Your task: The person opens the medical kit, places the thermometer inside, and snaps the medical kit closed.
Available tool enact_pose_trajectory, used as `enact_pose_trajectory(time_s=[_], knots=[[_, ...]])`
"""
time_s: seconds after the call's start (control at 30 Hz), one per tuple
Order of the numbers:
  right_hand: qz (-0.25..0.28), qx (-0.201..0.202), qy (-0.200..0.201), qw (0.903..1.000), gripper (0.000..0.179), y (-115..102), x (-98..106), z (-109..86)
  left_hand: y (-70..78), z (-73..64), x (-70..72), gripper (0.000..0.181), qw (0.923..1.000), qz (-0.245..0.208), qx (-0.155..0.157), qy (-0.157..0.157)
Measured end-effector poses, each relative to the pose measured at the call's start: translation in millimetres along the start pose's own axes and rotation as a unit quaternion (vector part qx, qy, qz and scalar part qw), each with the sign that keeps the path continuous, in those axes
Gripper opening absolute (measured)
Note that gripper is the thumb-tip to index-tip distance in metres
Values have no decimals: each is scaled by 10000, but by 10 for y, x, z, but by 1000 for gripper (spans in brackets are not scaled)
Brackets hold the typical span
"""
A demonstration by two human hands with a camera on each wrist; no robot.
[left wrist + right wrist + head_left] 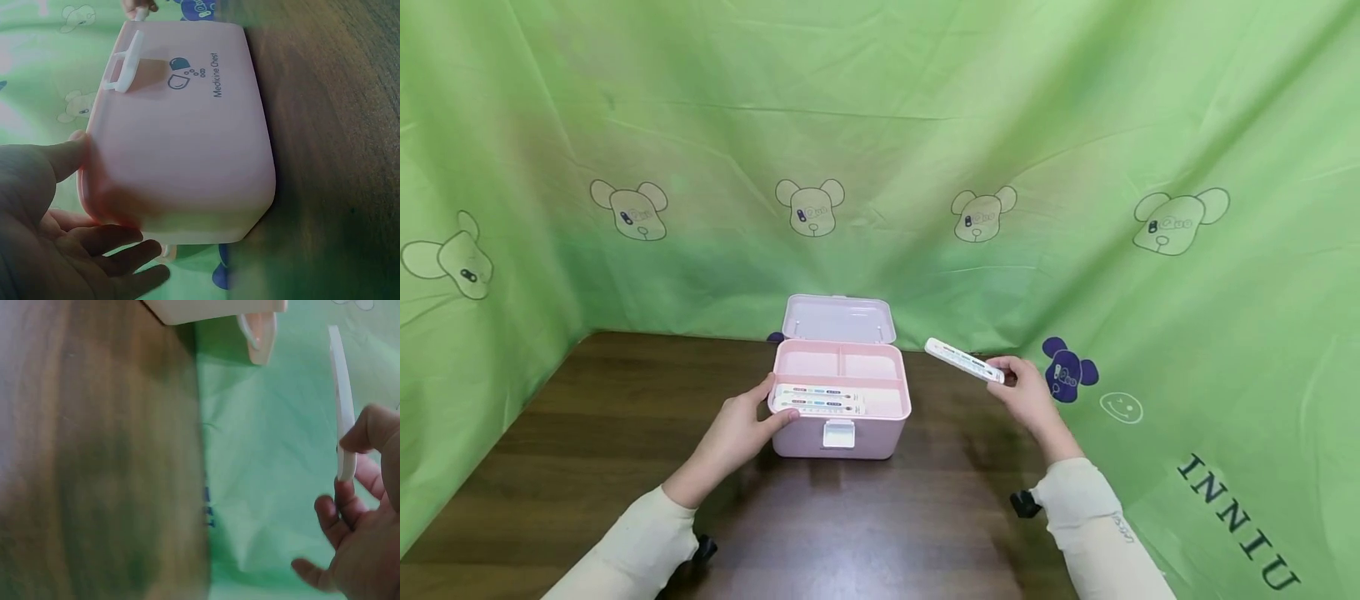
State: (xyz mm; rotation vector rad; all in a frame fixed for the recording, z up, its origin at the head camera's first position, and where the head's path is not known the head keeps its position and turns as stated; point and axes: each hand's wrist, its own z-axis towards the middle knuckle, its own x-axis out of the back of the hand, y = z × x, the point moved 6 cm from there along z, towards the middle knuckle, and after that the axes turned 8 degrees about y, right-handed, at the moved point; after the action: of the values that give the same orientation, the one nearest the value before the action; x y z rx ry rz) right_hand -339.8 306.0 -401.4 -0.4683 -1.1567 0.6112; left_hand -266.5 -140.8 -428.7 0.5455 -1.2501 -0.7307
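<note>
Three slim white printed cases, two hands, one pink medicine chest with one lid, one latch and three compartments, and one wooden table appear before one green curtain.

Glare pales the table and the right wrist view blurs

White case in right grip, near pink box.
</note>
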Motion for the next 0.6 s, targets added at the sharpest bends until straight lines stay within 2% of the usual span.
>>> enact_pose_trajectory(time_s=[0.17,0.6], knots=[[-97,445,-277,9986,37,-142,53,47,-8,15,-13,89,9999,-109,42,59],[19,1021,-1086,9888,38,-460,-33,126,-56,-14,-27,88,9991,-345,165,180]])
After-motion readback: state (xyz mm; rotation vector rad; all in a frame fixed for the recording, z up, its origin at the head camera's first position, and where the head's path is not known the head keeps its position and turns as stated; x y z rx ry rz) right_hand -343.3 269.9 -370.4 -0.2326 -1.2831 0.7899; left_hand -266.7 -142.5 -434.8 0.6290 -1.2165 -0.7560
